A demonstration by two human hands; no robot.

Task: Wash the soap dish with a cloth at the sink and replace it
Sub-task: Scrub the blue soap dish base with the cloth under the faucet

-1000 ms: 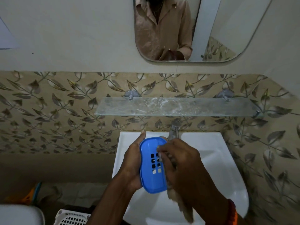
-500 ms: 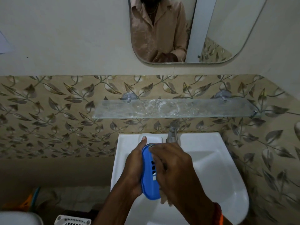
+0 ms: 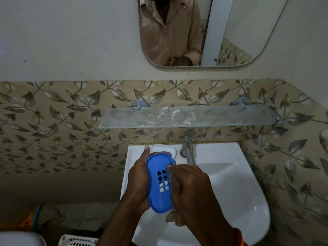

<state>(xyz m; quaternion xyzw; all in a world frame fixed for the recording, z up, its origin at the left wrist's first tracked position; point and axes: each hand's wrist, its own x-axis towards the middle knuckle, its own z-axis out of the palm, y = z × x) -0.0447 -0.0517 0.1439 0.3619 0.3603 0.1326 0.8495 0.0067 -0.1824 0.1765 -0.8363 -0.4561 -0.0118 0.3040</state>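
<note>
Left hand [image 3: 142, 176] wraps the left edge of the blue oval plastic soap dish [image 3: 159, 183], thumb up along its far end, fingers hidden behind. Right hand [image 3: 191, 189] is curled shut on a crumpled brownish cloth [image 3: 173, 217], pressing it against the dish's right side; a tail of cloth hangs out below the palm. The dish is held on edge, off the surface, over the near-left part of the white ceramic basin [image 3: 239, 183], drain slots facing the camera.

Risks, biggest thing first:
- Basin: hard ceramic directly under the dish. Grip is one-sided, probably wet; if the scrub pushes left harder than the palm holds, the dish could pop out and drop into the bowl or off the near-left rim to the floor.
- Frosted glass wall shelf [image 3: 186, 118]: well above the hands. Likely a knock hazard if the dish is lifted fast.
- Chrome tap [image 3: 189, 150]: just far-right of the right knuckles; a long stroke could hit it. Can't tell if water is running.
- Moulded soap recess [image 3: 163, 150] at the far-left rim: the likely return spot, though possibly slick.
- Slots: cloth could snag there.
</note>
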